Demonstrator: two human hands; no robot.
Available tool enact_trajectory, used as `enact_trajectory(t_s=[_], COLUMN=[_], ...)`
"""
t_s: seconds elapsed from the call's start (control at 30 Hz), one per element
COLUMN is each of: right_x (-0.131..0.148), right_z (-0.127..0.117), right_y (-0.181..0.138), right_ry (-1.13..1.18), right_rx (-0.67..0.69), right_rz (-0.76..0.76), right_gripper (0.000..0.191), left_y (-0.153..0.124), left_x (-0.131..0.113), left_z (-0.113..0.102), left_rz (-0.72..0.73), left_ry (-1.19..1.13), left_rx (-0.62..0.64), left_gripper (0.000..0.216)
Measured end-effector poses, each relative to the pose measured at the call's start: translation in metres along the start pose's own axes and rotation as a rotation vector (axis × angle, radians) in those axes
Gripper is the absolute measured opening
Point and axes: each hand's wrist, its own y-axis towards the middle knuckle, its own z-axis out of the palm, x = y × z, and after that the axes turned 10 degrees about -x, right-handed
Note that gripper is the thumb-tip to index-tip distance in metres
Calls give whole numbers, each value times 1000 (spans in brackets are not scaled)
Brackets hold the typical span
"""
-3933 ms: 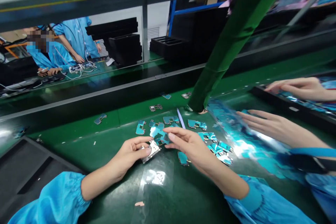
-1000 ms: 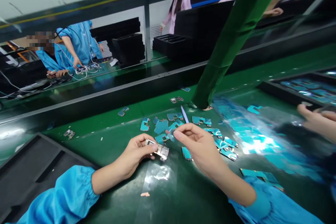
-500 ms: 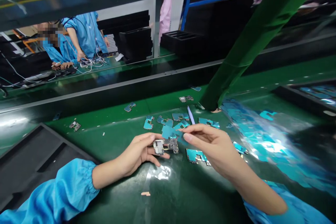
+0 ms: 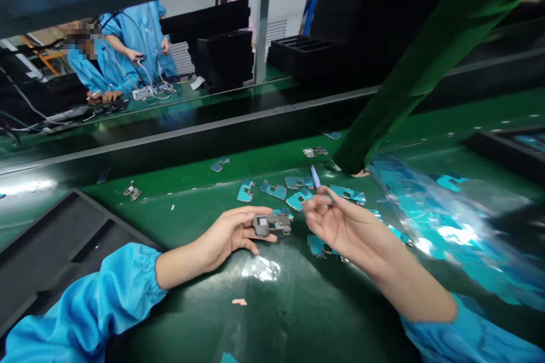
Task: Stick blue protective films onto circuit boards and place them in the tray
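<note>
My left hand [image 4: 230,235] holds a small phone circuit board [image 4: 271,224] between thumb and fingers, its metal shields and a pale patch facing up. My right hand [image 4: 336,218] is to the right of that board, palm partly showing, with curled fingers smeared by motion. Just beyond its fingertips is a slim purple pointed tool [image 4: 315,176], whose near end the fingers hide. Whether they grip it I cannot tell. Several boards with blue film, among them one board [image 4: 272,189] behind my left hand and another board [image 4: 317,245] under my right wrist, lie on the green bench.
A black tray [image 4: 55,232] is at left, another black tray [image 4: 506,150] at far right. Clear plastic with blue pieces [image 4: 443,227] covers the right side. A green-wrapped post [image 4: 395,79] rises behind my right hand. Across the bench, two people in blue smocks [image 4: 145,34] handle cables.
The blue film that my right hand held at the board is no longer between its fingers. That hand has turned and moved away toward the purple tool. The view has shifted slightly.
</note>
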Motion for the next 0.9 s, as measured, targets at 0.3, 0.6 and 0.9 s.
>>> enact_trajectory(t_s=[0.3,0.6,0.9], right_x=[-11,-19,-33], right_z=[2,4,26], right_y=[-1,-1,-21], right_ry=[229,-459,-712], right_rx=[-107,35,262], right_rz=[205,-124,-315], right_gripper=[31,34,16], left_y=[9,-33,-48], left_x=[24,-11,0], left_z=[-9,-13,-40], left_rz=[-61,568,404], left_ry=[186,1322,829], left_rx=[121,-74,-168], left_gripper=[31,23,54])
